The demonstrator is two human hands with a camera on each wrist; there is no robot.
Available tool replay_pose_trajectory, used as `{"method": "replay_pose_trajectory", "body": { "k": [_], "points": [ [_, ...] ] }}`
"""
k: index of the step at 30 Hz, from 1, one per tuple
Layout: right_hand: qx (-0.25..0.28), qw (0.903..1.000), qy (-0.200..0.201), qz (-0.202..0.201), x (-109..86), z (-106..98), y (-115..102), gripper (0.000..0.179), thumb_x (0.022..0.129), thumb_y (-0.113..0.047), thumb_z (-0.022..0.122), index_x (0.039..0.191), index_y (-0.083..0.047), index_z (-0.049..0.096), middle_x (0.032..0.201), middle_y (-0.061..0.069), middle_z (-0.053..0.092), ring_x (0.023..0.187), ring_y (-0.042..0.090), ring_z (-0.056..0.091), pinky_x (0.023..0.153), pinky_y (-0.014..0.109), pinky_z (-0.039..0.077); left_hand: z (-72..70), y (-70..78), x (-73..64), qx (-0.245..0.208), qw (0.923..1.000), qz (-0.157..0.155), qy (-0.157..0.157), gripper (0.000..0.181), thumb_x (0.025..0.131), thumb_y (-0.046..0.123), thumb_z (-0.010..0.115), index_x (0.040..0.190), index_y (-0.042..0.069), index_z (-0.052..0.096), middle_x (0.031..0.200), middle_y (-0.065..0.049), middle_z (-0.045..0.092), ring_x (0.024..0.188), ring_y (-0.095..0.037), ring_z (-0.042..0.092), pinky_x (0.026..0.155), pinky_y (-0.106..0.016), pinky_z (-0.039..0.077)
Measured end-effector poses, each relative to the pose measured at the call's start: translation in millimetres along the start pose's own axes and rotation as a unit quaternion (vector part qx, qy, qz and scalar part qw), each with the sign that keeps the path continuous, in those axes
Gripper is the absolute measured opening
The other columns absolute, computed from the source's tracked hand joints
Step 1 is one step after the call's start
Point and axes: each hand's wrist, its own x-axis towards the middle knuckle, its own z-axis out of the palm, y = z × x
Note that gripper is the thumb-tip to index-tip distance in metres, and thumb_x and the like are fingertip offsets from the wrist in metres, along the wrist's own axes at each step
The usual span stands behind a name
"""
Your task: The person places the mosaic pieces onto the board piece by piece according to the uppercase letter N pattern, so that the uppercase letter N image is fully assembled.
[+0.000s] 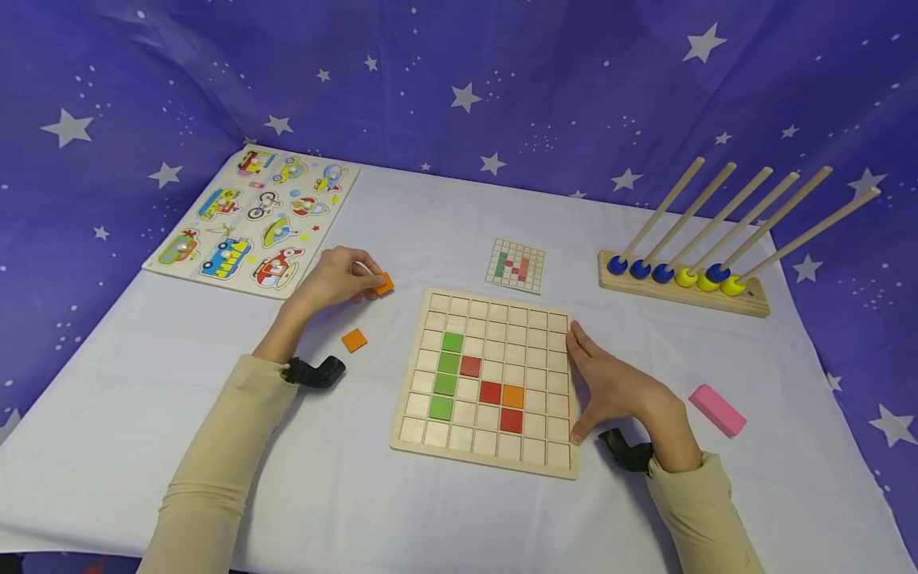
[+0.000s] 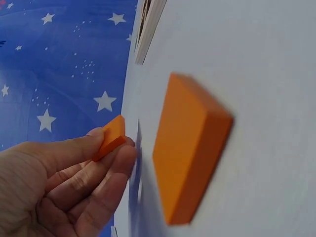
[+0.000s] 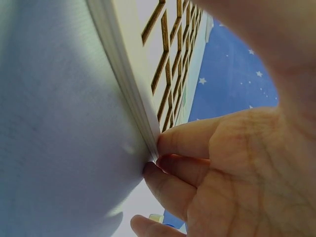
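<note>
My left hand [image 1: 339, 277] pinches a square orange tile [image 2: 114, 136] between thumb and fingers, left of the wooden grid board [image 1: 488, 464]. A second orange tile [image 1: 355, 340] lies on the cloth below that hand and looms large in the left wrist view. On the board sit a column of several green tiles [image 1: 445, 384], three red tiles [image 1: 490, 392] and one orange tile [image 1: 512, 396]. Along the board's right edge rests my right hand [image 1: 615, 384], its fingers extended and touching the side, the thumb lower down the same edge.
A small pattern card [image 1: 516, 266] lies behind the board. At the back left is a vehicle peg puzzle [image 1: 268, 215]. A wooden stand [image 1: 684, 293] with upright rods and blue and yellow beads stands at the back right. A pink block [image 1: 718, 410] lies right of my right hand.
</note>
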Motion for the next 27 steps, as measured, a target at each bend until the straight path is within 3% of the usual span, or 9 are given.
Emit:
{"method": "replay_pose_trajectory", "body": {
  "k": [7,15,19,27],
  "points": [
    [0.000,1.0000,0.001,0.000,0.1,0,-1,0.143,0.049,-0.035,0.095,0.149,0.011,0.003,0.158,0.026,-0.009,0.145,0.045,0.009,0.113,0.055,0.023,12.6,11.3,1.8,-0.029,0.9987,0.041,-0.011,0.018,0.091,0.017,0.066,0.100,0.002,0.067,0.083,-0.015,0.073,0.067,-0.019,0.069,0.059,-0.029,0.056],
    [0.003,1.0000,0.001,0.000,-0.1,0,-1,0.144,0.049,-0.036,0.095,0.149,0.011,0.003,0.158,0.026,-0.009,0.145,0.045,0.009,0.113,0.056,0.023,35.1,35.3,1.3,-0.056,0.9929,0.087,-0.058,0.012,0.091,0.012,0.065,0.098,0.003,0.067,0.082,-0.013,0.073,0.070,-0.023,0.069,0.060,-0.035,0.057],
    [0.003,1.0000,0.001,-0.001,-0.2,0,-1,0.144,0.049,-0.036,0.095,0.149,0.011,0.003,0.158,0.027,-0.008,0.145,0.045,0.009,0.113,0.056,0.023,47.4,48.8,0.0,-0.056,0.9896,0.105,-0.081,0.011,0.091,0.013,0.065,0.097,0.004,0.068,0.081,-0.011,0.074,0.069,-0.024,0.070,0.061,-0.036,0.056],
    [0.001,1.0000,0.003,-0.001,0.0,0,0,0.144,0.049,-0.037,0.095,0.149,0.011,0.002,0.158,0.027,-0.008,0.145,0.045,0.009,0.113,0.056,0.023,71.4,74.1,-1.9,-0.035,0.9823,0.141,-0.119,0.014,0.090,0.020,0.068,0.096,0.007,0.069,0.079,-0.007,0.075,0.068,-0.024,0.070,0.057,-0.027,0.050]
  ]
}}
